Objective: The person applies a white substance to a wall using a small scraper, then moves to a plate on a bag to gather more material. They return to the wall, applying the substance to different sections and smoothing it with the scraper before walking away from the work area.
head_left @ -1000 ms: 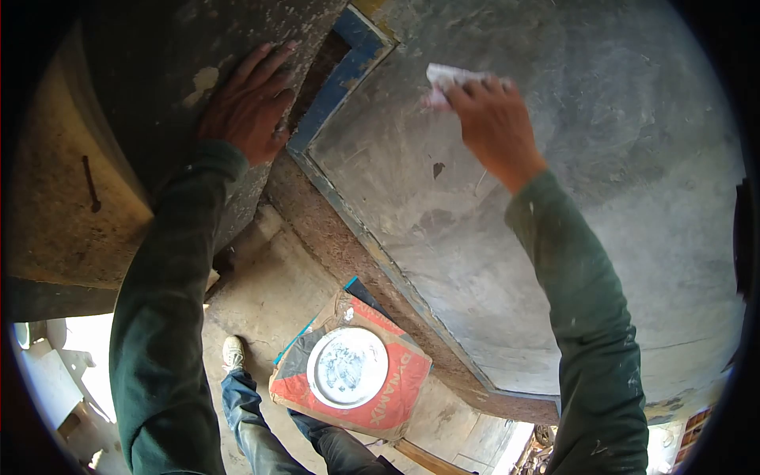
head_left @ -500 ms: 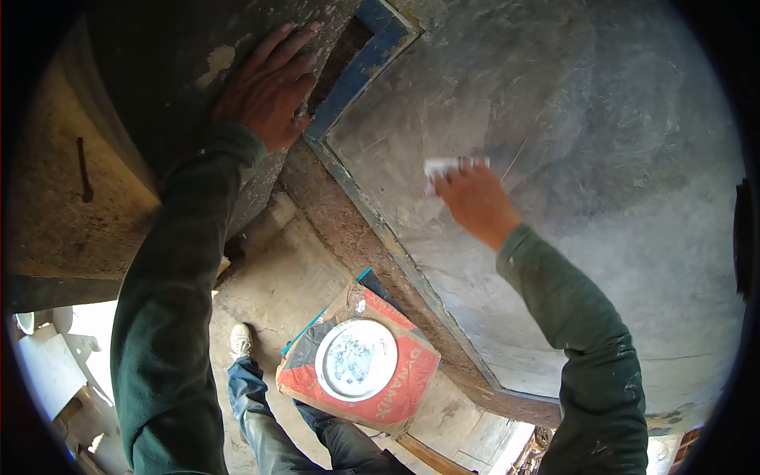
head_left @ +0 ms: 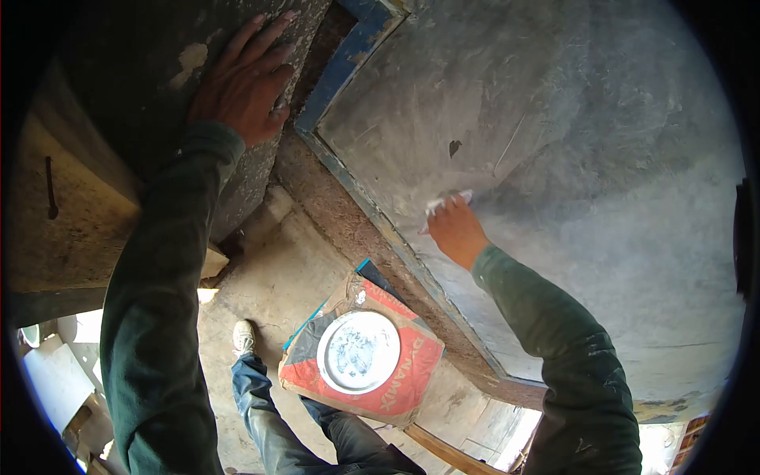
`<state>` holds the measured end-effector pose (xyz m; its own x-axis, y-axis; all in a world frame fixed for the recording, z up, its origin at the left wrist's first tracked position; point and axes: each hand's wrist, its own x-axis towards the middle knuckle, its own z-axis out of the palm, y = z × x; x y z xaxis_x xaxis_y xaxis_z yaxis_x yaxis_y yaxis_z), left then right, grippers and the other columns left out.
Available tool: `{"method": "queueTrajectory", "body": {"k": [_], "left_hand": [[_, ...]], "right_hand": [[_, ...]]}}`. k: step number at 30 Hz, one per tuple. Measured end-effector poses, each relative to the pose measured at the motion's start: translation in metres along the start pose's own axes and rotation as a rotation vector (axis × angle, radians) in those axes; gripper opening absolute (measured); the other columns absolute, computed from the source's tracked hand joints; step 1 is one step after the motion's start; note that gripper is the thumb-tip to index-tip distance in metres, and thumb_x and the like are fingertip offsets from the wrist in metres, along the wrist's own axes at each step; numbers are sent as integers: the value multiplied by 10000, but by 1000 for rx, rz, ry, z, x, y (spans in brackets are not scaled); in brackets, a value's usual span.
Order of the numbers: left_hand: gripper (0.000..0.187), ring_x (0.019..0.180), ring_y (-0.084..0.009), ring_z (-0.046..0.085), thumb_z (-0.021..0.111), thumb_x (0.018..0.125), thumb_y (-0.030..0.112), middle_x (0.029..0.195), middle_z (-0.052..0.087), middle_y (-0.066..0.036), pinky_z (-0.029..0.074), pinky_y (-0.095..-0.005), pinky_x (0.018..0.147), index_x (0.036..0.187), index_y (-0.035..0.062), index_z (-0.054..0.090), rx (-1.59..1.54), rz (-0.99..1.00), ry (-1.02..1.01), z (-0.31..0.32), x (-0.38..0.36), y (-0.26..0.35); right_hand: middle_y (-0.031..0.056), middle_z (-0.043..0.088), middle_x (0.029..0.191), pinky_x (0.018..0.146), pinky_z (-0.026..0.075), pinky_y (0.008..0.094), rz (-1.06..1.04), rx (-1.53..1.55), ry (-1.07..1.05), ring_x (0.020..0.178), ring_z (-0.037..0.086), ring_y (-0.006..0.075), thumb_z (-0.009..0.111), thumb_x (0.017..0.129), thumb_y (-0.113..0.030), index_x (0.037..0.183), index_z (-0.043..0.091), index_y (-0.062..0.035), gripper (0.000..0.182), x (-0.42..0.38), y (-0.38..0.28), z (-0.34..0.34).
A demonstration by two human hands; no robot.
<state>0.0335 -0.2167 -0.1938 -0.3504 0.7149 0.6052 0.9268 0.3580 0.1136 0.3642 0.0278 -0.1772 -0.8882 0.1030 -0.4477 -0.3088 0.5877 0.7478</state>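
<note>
My right hand (head_left: 457, 231) is closed around a pale folded pad (head_left: 448, 201), pressed against the grey wall panel (head_left: 602, 158). Whether the pad is cloth or paper I cannot tell. A small dark chip mark (head_left: 454, 148) shows on the panel just above it. On the left, my left hand (head_left: 244, 83) lies with fingers spread on the dark, worn wall surface (head_left: 150, 71), holding nothing. Its fingertips are close to the blue painted frame (head_left: 348, 71) that borders the panel.
Below, a white round dish (head_left: 359, 352) with whitish residue sits on a red and brown paper sack (head_left: 416, 368) marked DYNAMIX. My shoe (head_left: 244, 338) is on the concrete floor (head_left: 273, 257). A wooden piece (head_left: 451, 451) juts out at the bottom.
My right hand has moved down and slightly left over the panel with the pale pad, uncovering the dark chip mark. My left hand stays on the wall while the view shifts slightly.
</note>
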Motion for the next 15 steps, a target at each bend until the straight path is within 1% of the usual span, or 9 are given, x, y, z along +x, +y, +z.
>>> {"method": "queueTrajectory", "body": {"k": [2, 4, 6, 7, 8, 9, 11, 12, 15], "left_hand": [[396, 1493, -246, 253, 769, 750, 173, 1501, 466, -72, 181, -439, 1257, 1118, 49, 693, -8, 8, -16, 1, 0, 0], [410, 1494, -253, 251, 771, 746, 163, 1515, 450, -70, 182, -443, 1257, 1133, 52, 690, 18, -27, 10, -4, 1, 6], [414, 1496, -255, 248, 773, 745, 159, 1515, 449, -71, 189, -446, 1255, 1137, 53, 689, 30, -14, 13, 0, 0, 5], [418, 1497, -258, 245, 774, 744, 156, 1516, 448, -72, 197, -449, 1253, 1141, 55, 688, 57, -11, 18, 2, 0, 4], [418, 1497, -258, 245, 774, 744, 156, 1516, 448, -72, 197, -449, 1253, 1141, 55, 688, 49, -1, 18, 0, 0, 5], [428, 1498, -260, 243, 777, 741, 150, 1520, 444, -73, 206, -452, 1250, 1149, 57, 686, 51, -13, 21, -1, 0, 6], [437, 1499, -262, 241, 779, 738, 144, 1523, 440, -74, 215, -456, 1247, 1156, 59, 683, 45, -27, 26, 0, 1, 8], [440, 1499, -262, 240, 779, 738, 145, 1530, 432, -73, 221, -453, 1245, 1159, 62, 682, 51, -24, 9, 1, 1, 7], [437, 1499, -259, 239, 776, 740, 149, 1539, 422, -70, 224, -447, 1245, 1158, 65, 682, 38, -41, 14, -1, 0, 7]], "right_hand": [[75, 663, 1014, 924, 413, 440, 63, 155, 61, 1047, 594, 272, 579, 907, -214, 1125, 688, -101, 268, -20, 9, -15], [79, 651, 1031, 920, 419, 451, 182, 155, 364, 1041, 595, 284, 578, 894, -185, 1212, 642, -100, 336, -21, 55, -65], [60, 642, 1027, 856, 426, 446, 327, 51, 471, 1019, 592, 272, 592, 852, -90, 1208, 644, -113, 360, -19, 109, -116], [47, 638, 1017, 826, 425, 423, 410, -11, 531, 1000, 586, 256, 590, 845, -53, 1193, 653, -119, 359, -19, 133, -126], [48, 635, 1008, 817, 428, 402, 420, -127, 602, 985, 582, 244, 588, 846, -51, 1192, 657, -111, 358, -20, 151, -127], [48, 635, 1008, 817, 428, 402, 425, -128, 594, 985, 582, 244, 588, 846, -51, 1192, 657, -111, 358, -27, 151, -120], [65, 635, 1040, 835, 435, 411, 429, -121, 462, 985, 577, 252, 587, 854, -67, 1218, 650, -95, 370, -39, 138, -99], [93, 630, 1069, 864, 441, 423, 374, -65, 422, 993, 570, 273, 584, 865, -96, 1241, 638, -77, 381, -48, 120, -85], [125, 624, 1170, 997, 417, 468, 248, 65, 226, 1145, 551, 314, 570, 876, -171, 1292, 608, -40, 438, -80, 49, -24]]}}
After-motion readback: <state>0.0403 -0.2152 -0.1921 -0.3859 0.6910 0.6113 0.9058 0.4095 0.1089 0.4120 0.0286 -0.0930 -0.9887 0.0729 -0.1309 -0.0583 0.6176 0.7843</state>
